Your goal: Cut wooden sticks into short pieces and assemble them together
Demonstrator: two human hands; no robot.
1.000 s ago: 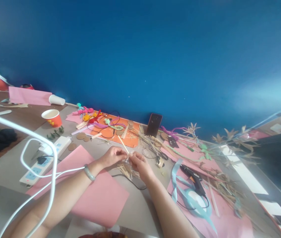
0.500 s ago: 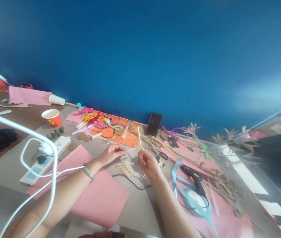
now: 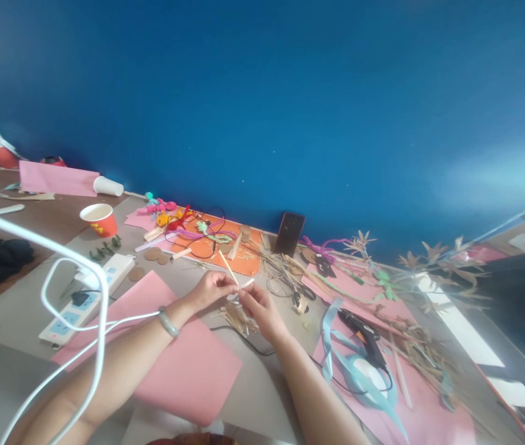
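My left hand (image 3: 216,290) is closed in a pinch on a thin pale wooden stick (image 3: 227,266), which slants up and to the left from the fingertips. Close against it, my right hand (image 3: 262,307) pinches a small white strip (image 3: 247,283); the fingertips of both hands nearly meet around the stick's lower end, so the exact contact is hidden. Just under the hands lies a loose pile of short pale sticks (image 3: 239,319) on the grey table (image 3: 248,395).
A hot glue gun (image 3: 362,334) and blue ribbon (image 3: 367,380) rest on pink paper at right. A phone (image 3: 289,233) leans against the wall. At left are a power strip (image 3: 116,270), a paper cup (image 3: 99,220) and a white cable (image 3: 102,321) crossing the foreground.
The stick, upright in my right hand before, now slants from my left fingertips. My right hand has moved left to meet my left hand, and a white strip shows in its fingers.
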